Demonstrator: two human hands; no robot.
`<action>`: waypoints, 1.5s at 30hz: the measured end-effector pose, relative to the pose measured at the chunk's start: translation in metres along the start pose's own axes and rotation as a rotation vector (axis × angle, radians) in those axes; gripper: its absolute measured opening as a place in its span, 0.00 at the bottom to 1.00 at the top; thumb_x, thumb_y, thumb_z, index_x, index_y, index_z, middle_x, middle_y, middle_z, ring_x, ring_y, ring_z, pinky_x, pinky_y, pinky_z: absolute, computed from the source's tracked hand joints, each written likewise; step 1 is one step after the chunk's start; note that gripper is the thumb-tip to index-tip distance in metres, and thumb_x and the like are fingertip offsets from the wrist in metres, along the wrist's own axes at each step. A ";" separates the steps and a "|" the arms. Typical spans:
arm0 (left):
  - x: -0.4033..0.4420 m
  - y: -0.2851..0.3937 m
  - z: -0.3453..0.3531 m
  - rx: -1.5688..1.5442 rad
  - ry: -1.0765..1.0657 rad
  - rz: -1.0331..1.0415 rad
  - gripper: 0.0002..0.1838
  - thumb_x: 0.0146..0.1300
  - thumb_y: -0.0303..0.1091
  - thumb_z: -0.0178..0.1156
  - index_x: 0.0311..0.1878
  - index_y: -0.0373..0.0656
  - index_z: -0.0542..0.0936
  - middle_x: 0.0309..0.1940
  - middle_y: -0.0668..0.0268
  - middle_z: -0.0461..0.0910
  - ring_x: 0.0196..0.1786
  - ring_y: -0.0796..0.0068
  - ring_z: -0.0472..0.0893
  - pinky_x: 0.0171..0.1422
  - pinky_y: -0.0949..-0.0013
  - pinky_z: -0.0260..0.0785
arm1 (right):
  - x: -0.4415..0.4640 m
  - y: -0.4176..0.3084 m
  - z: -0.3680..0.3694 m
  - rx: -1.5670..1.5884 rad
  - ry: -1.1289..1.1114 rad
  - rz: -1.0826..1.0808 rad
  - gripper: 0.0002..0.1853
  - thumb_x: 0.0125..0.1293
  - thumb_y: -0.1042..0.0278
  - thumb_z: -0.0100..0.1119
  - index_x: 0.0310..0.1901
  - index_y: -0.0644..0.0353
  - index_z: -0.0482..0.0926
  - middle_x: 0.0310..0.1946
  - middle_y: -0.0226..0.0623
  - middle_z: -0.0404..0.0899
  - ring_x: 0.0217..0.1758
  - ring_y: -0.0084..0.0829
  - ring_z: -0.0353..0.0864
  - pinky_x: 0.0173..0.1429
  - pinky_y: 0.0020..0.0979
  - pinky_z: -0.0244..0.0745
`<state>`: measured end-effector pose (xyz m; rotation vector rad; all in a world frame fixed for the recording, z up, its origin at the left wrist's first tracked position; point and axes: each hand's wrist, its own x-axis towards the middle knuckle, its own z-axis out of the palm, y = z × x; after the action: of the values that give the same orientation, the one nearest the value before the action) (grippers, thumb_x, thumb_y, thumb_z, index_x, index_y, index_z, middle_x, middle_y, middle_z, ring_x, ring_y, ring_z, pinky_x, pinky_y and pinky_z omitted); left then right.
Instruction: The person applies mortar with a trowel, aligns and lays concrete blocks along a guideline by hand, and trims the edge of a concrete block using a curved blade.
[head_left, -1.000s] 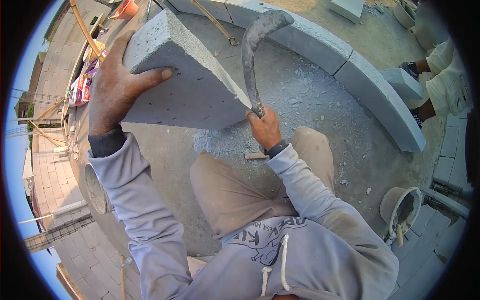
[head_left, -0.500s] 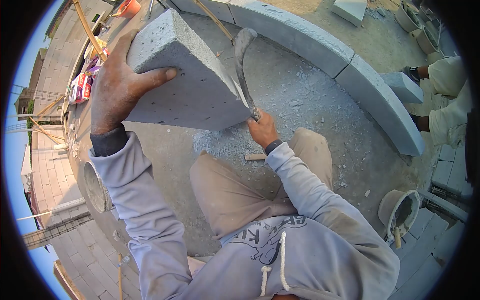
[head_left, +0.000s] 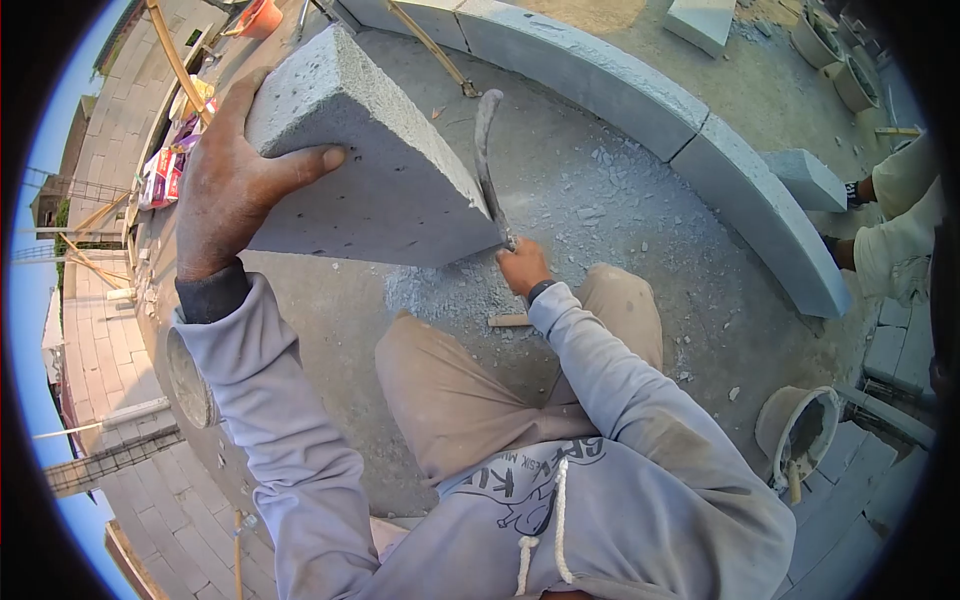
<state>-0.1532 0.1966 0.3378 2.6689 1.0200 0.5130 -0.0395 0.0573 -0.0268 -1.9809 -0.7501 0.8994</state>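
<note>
My left hand grips the upper corner of a grey aerated concrete block, thumb across its near face. The block stands tilted on the floor, its lower right corner pointing towards my right hand. In my right hand is a sickle, fingers wrapped round its handle, which is mostly hidden. Its curved blade rises along the block's rough right edge; whether it touches cannot be made out. Pale chips and dust lie under and beside the block. A short wooden stick lies just below my right hand.
A curved low wall of blocks runs from the top to the right. Behind it stand a person's legs beside a loose block. Buckets sit at right and left. A wooden stick lies near the wall.
The sickle's blade has shifted slightly down and now looks narrower, turned more edge-on. My left hand and the block have moved slightly left. The other person's feet have shifted.
</note>
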 end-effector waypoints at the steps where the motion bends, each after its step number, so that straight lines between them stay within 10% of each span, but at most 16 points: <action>1: 0.001 -0.001 0.000 -0.014 -0.007 0.008 0.48 0.35 0.55 0.73 0.60 0.36 0.70 0.42 0.48 0.80 0.41 0.58 0.83 0.49 0.61 0.74 | 0.003 0.006 0.000 -0.031 0.011 -0.016 0.12 0.57 0.66 0.55 0.40 0.63 0.78 0.33 0.54 0.80 0.40 0.53 0.80 0.47 0.44 0.72; 8: -0.002 0.001 0.001 0.049 0.013 -0.036 0.49 0.34 0.56 0.72 0.61 0.38 0.70 0.42 0.49 0.80 0.41 0.59 0.83 0.49 0.60 0.74 | -0.028 -0.052 -0.043 0.252 0.055 -0.101 0.17 0.57 0.64 0.55 0.45 0.64 0.78 0.39 0.57 0.81 0.45 0.58 0.78 0.51 0.47 0.73; 11: -0.002 0.004 0.000 0.000 -0.035 -0.035 0.47 0.37 0.52 0.70 0.62 0.38 0.69 0.45 0.52 0.79 0.44 0.61 0.81 0.52 0.62 0.71 | -0.005 -0.006 0.001 -0.083 0.059 -0.064 0.13 0.57 0.66 0.55 0.42 0.64 0.78 0.34 0.56 0.81 0.39 0.57 0.80 0.44 0.45 0.74; 14: -0.002 0.001 0.002 0.014 0.022 0.021 0.48 0.35 0.54 0.72 0.61 0.37 0.70 0.42 0.48 0.80 0.41 0.59 0.83 0.49 0.61 0.73 | -0.002 -0.015 -0.024 0.231 -0.208 0.331 0.13 0.57 0.65 0.55 0.42 0.64 0.79 0.34 0.56 0.81 0.40 0.57 0.80 0.44 0.44 0.74; 17: -0.001 0.003 0.002 -0.021 -0.024 -0.075 0.49 0.35 0.53 0.72 0.61 0.36 0.70 0.43 0.48 0.80 0.40 0.59 0.83 0.48 0.62 0.73 | -0.007 -0.030 -0.036 0.147 -0.010 -0.071 0.14 0.58 0.64 0.54 0.42 0.65 0.79 0.35 0.57 0.81 0.41 0.56 0.80 0.47 0.45 0.74; 25: -0.003 0.008 0.002 0.030 -0.013 -0.039 0.50 0.35 0.55 0.70 0.63 0.38 0.68 0.43 0.51 0.79 0.43 0.59 0.82 0.51 0.60 0.72 | 0.026 0.013 0.009 0.061 -0.125 0.231 0.16 0.57 0.63 0.55 0.42 0.65 0.79 0.37 0.58 0.80 0.45 0.56 0.79 0.52 0.46 0.73; 32: -0.005 0.012 0.000 -0.009 -0.049 -0.110 0.50 0.35 0.53 0.72 0.63 0.35 0.68 0.44 0.47 0.79 0.42 0.58 0.82 0.49 0.60 0.74 | 0.009 -0.039 -0.036 0.266 0.053 -0.021 0.19 0.56 0.62 0.55 0.42 0.74 0.78 0.39 0.61 0.80 0.47 0.56 0.80 0.54 0.45 0.73; 36: -0.004 0.013 0.003 0.045 0.020 -0.084 0.52 0.35 0.58 0.68 0.64 0.36 0.67 0.43 0.48 0.78 0.42 0.57 0.82 0.51 0.59 0.72 | 0.031 0.002 0.004 0.122 -0.155 0.213 0.10 0.59 0.68 0.54 0.35 0.68 0.76 0.17 0.43 0.75 0.18 0.35 0.79 0.23 0.37 0.71; 41: -0.007 0.009 0.002 -0.041 -0.041 -0.107 0.50 0.35 0.52 0.73 0.62 0.36 0.68 0.44 0.48 0.79 0.43 0.58 0.82 0.50 0.61 0.73 | 0.014 -0.026 -0.028 0.079 0.040 -0.120 0.16 0.57 0.66 0.55 0.42 0.70 0.77 0.39 0.58 0.81 0.45 0.57 0.80 0.49 0.46 0.74; 45: -0.008 0.010 0.001 0.003 -0.021 -0.106 0.50 0.34 0.52 0.73 0.62 0.36 0.68 0.44 0.48 0.79 0.44 0.58 0.82 0.50 0.62 0.73 | 0.006 -0.042 -0.035 0.054 -0.031 -0.015 0.18 0.57 0.66 0.54 0.46 0.70 0.77 0.38 0.56 0.82 0.41 0.54 0.82 0.45 0.44 0.76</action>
<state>-0.1522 0.1838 0.3389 2.5997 1.1496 0.4615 -0.0153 0.0675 0.0218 -1.9159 -0.7494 0.9337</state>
